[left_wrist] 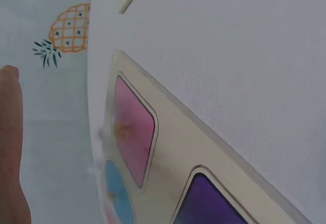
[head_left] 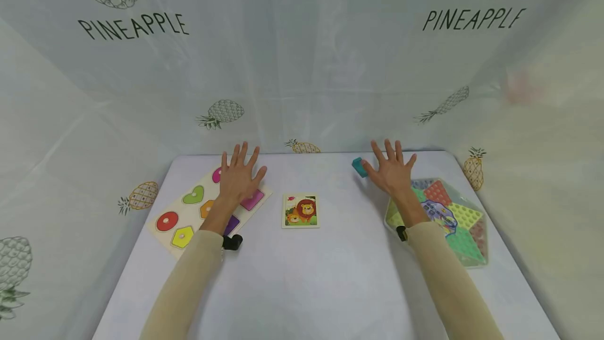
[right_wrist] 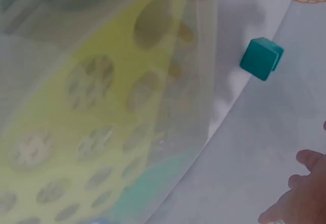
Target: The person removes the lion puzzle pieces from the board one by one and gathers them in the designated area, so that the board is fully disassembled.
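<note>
My left hand (head_left: 237,180) is held with fingers spread over a wooden shape puzzle board (head_left: 157,237), which carries coloured pieces such as a green heart (head_left: 193,195) and a red circle (head_left: 167,221). Spread in the same way, my right hand (head_left: 394,174) is by a small teal block (head_left: 359,167) and the far edge of a clear, many-sided case (head_left: 472,261) with coloured sections. Neither hand holds anything. Between them lies a small square lion picture puzzle (head_left: 301,211). In the right wrist view the teal block (right_wrist: 262,58) stands apart from the fingers.
The white table (head_left: 311,287) ends at the back against a hanging pineapple-print curtain (head_left: 302,56), which also covers both sides. A black wrist strap (head_left: 232,242) sits at the left sleeve.
</note>
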`<state>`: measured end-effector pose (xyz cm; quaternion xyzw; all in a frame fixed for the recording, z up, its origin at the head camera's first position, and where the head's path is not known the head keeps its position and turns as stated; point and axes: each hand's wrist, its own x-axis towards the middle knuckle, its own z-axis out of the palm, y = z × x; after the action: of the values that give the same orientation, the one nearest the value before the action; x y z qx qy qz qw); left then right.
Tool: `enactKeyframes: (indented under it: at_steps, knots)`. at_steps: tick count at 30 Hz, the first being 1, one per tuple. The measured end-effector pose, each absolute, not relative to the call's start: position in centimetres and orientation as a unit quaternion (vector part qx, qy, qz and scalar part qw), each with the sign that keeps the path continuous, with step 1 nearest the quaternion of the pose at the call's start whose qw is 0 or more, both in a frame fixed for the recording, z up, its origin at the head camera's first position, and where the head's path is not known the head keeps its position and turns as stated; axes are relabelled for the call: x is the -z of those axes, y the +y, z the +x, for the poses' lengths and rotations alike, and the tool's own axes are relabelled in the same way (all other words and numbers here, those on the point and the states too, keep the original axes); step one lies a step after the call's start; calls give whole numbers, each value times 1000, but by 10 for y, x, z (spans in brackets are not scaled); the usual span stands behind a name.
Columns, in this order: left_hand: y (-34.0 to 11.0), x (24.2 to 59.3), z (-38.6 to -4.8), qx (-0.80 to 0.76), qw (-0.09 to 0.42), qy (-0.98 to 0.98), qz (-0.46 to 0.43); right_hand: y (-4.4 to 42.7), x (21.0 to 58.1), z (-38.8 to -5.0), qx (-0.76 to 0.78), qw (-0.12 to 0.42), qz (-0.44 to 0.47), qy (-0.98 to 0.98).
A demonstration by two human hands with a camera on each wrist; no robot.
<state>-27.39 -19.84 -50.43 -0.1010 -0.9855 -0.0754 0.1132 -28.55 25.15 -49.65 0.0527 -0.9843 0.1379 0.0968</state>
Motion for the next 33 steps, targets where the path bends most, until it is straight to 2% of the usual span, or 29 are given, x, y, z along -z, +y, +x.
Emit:
enactKeyframes:
  at_steps: [8,11,15,18,22,25,33]
  knots:
    - [-180,501,-241,111,134,-970,-168,207,487,-267,-253,154,158,-942]
    - [-167,507,-222,116,127,-960,-221,184,485,-259,-301,125,189,-926]
    - [-151,521,-195,128,53,-951,-275,157,489,-250,-332,47,199,-921]
    - [-143,533,-180,124,9,-950,-286,138,497,-245,-326,-5,205,-923]
    - [-137,542,-169,106,-10,-953,-283,115,511,-241,-298,-50,216,-929]
    - [-136,545,-166,101,-19,-954,-283,100,523,-240,-265,-59,234,-934]
    - [-137,560,-166,94,-28,-958,-271,73,539,-241,-175,-25,265,-948]
